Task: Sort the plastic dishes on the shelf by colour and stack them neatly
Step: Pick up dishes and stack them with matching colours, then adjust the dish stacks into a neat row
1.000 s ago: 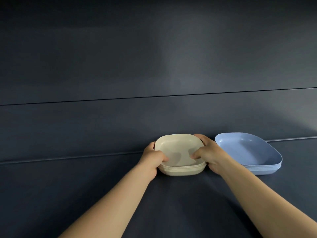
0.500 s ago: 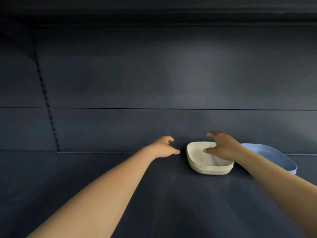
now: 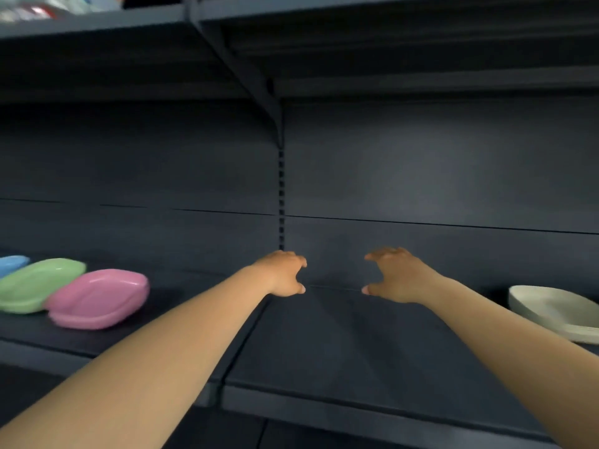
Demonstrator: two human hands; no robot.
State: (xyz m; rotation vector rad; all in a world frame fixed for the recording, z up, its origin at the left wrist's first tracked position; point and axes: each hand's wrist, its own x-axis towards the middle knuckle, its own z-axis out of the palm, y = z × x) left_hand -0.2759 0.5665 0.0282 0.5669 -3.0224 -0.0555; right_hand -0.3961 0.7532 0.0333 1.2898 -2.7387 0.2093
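Observation:
A stack of cream dishes stands on the dark shelf at the far right, partly cut off by the frame edge. At the far left lie a pink dish, a green dish behind it, and a blue dish at the edge. My left hand and my right hand hover side by side over the shelf's middle, fingers loosely curved, thumbs pointing toward each other. Neither hand holds or touches a dish.
A slotted upright post runs down the back wall between two shelf bays. An upper shelf overhangs, with blurred items at its top left corner. The shelf's front edge runs low across the view.
Both hands have left the cream stack and moved left with the view. The stack now sits at the far right, and coloured dishes have come into sight at the left.

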